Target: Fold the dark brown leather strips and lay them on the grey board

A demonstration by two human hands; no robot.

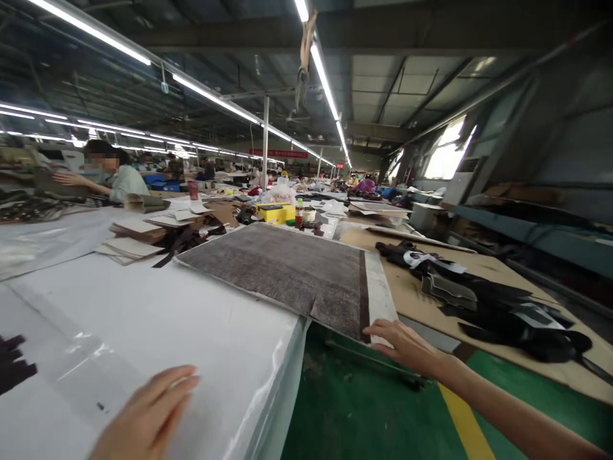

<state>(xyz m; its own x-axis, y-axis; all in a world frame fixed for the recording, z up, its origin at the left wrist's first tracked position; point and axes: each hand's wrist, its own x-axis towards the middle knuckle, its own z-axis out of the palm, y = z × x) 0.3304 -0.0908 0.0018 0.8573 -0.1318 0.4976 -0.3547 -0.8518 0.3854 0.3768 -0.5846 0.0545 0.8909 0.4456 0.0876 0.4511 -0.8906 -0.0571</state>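
Left hand (148, 415): bare, blurred, above the near part of the white table; fingers extended and slightly curved, nothing visible in the grasp.
White table (158, 319): broad surface under clear glossy plastic film; the film hangs over the right edge.
Dark scrap (14, 364): flat, jagged, at the left of the white table.
Brown panel (278, 268): large, flat, rectangular, dark and mottled; overlaps the far right corner of the white table; its near right corner overhangs the floor.
Panel border: dark brown strip (364, 294) along the right side of the mottled face, then a pale strip (380, 287) outside it.
Right hand (402, 345): at the near right corner of the brown panel; fingers reach together over the corner, fingertips at the dark brown strip. Whether the thumb pinches the edge from below cannot be told.
Card stacks (136, 237): thin pale sheets with brown edges, at the far edge of the white table, beside loose dark brown strips (184, 241).
Beyond the panel: bright yellow box (276, 212), just beside a bottle with a green cap (299, 214).
Tan table (407, 291): flat board-like top, right of the panel; black pieces (502, 313) lie in a loose heap along it.
Floor (345, 402): green, with a painted yellow line (464, 421) below the right forearm.
Co-worker (129, 183): seen past the far left of the white table, in a pale top, one arm reaching forward.
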